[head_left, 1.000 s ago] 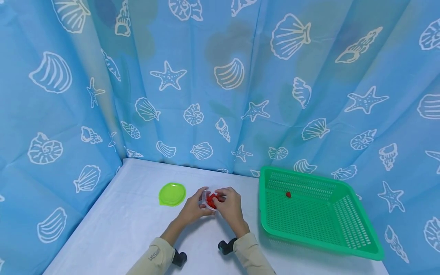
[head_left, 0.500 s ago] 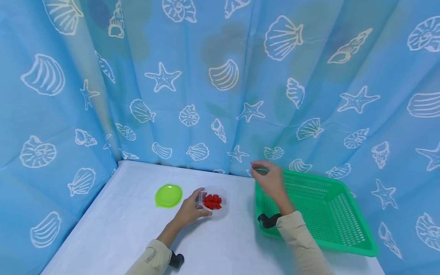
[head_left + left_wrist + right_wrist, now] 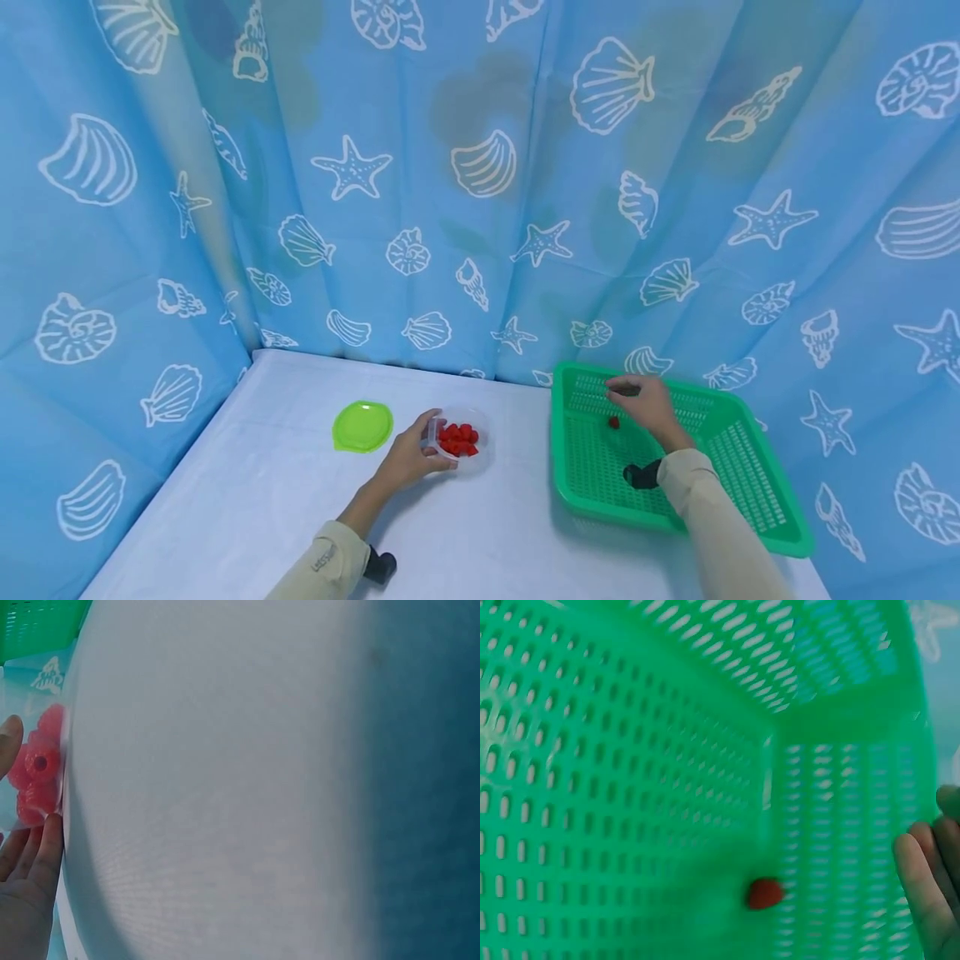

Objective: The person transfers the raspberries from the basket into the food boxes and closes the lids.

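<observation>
My left hand [image 3: 411,452] grips a clear plastic container [image 3: 482,421] from its left side, thumb and fingers spread around the wall. Inside it lie several raspberries [image 3: 459,439], whose hollow ends show in the left wrist view [image 3: 41,763]. My right hand [image 3: 647,406] hovers over the green basket [image 3: 600,500] with loosely bent fingers and nothing between them. A single raspberry [image 3: 614,422] rests on the basket floor near its back wall, just below that hand. The right wrist view shows this red raspberry [image 3: 765,893] apart from the fingertips [image 3: 910,851].
A bright green lid [image 3: 363,426] lies on the white tablecloth [image 3: 247,467] left of the container. Behind the table hangs a blue curtain [image 3: 420,167] with white shell prints. The basket's raised walls surround the right hand's area.
My right hand left the container and moved right, over the basket. The left hand has stayed on the container, where the raspberries now lie in plain sight.
</observation>
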{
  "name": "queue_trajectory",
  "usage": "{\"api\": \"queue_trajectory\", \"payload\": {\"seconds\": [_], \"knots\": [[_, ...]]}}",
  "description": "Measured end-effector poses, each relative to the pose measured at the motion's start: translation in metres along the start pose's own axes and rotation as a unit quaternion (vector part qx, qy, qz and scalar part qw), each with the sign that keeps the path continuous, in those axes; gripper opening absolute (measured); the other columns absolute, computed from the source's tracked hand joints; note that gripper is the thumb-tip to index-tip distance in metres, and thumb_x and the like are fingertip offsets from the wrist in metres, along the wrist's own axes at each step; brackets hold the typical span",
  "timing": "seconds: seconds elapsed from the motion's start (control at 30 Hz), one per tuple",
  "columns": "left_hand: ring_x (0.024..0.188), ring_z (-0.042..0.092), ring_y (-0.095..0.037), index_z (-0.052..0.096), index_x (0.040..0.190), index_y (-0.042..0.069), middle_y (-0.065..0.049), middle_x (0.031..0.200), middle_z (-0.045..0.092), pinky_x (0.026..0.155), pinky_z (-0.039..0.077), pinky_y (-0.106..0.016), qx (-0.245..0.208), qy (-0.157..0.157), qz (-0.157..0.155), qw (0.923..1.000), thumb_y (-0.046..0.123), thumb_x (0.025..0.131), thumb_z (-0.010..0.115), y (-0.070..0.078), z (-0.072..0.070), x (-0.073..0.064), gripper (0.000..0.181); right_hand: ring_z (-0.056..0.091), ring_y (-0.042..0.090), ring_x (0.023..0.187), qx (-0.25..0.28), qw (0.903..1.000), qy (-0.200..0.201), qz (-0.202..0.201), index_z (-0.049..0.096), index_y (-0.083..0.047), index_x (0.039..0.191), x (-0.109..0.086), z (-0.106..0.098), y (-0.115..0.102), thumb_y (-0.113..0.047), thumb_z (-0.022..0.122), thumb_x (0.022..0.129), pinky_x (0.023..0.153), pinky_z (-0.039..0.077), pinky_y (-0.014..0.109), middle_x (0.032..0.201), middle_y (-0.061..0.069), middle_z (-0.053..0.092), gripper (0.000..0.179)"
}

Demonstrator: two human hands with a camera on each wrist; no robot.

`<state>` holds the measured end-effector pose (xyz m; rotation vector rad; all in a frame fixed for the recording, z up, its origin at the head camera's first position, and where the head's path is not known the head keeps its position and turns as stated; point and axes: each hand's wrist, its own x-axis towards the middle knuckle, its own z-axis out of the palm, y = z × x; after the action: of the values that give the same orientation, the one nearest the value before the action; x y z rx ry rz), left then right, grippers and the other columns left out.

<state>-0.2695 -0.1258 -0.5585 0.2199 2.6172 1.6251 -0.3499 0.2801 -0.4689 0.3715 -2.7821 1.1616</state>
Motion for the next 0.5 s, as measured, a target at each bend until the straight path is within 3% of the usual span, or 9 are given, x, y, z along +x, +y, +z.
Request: {"api": "queue_trajectory", "payload": {"seconds": [0.13, 0.27, 0.5], "knots": [[0.125, 0.048, -0.035, 0.037, 0.149, 0.014, -0.012, 0.141, 0.048, 0.085, 0.056, -0.041, -0.002, 0.0, 0.002, 1.0, 0.021, 0.072, 0.088, 0.0, 0.0, -0.001, 0.092, 0.065, 0.032, 0.099, 0.037, 0.9967, -0.028, 0.067, 0.066, 0.003, 0.119, -0.003, 0.003, 0.019, -0.017, 0.064, 0.095, 0.084, 0.054, 0.05, 0.112, 0.02, 0.067, 0.032], [0.125, 0.048, -0.035, 0.036, 0.149, 0.014, -0.012, 0.141, 0.049, 0.085, 0.056, -0.041, -0.006, 0.0, 0.005, 1.0, 0.021, 0.072, 0.087, 0.0, 0.0, -0.001, 0.092, 0.066, 0.033, 0.097, 0.044, 0.9929, -0.032, 0.106, 0.065, 0.005, 0.12, -0.005, 0.007, 0.035, -0.014, 0.063, 0.095, 0.084, 0.054, 0.051, 0.112, 0.022, 0.067, 0.031], [0.126, 0.048, -0.037, 0.037, 0.148, 0.013, -0.013, 0.142, 0.048, 0.086, 0.056, -0.041, -0.012, -0.001, 0.008, 0.9999, 0.021, 0.072, 0.088, 0.0, -0.002, -0.002, 0.092, 0.063, 0.037, 0.1, 0.023, 0.993, -0.019, 0.114, 0.068, 0.002, 0.116, -0.009, 0.015, 0.057, -0.013, 0.066, 0.093, 0.08, 0.055, 0.049, 0.113, 0.023, 0.066, 0.027]]}}
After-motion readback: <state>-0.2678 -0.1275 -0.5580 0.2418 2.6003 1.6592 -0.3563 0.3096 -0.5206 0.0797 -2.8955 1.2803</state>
